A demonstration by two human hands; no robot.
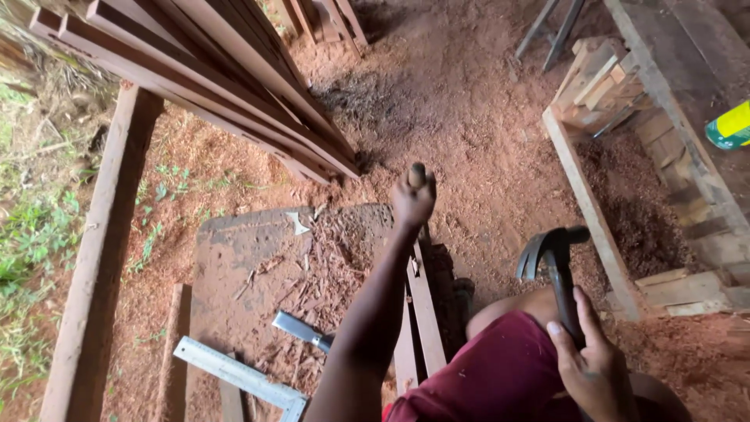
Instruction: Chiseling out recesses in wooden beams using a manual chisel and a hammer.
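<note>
While I look down over the sawdust floor [484, 141], my left hand [412, 197] is fisted shut around a short dark wooden peg [417, 173], held out toward twelve o'clock. My right hand [594, 363], at four o'clock, is clamped on a black steel claw hammer [553, 262]. A wood-handled chisel [301, 330] and a metal square [242, 379] lie at seven o'clock.

Thing in left hand [412, 197] mostly hidden; hammer [556, 270] handle hidden by right hand [594, 367]; square [242, 379] cut off.
</note>
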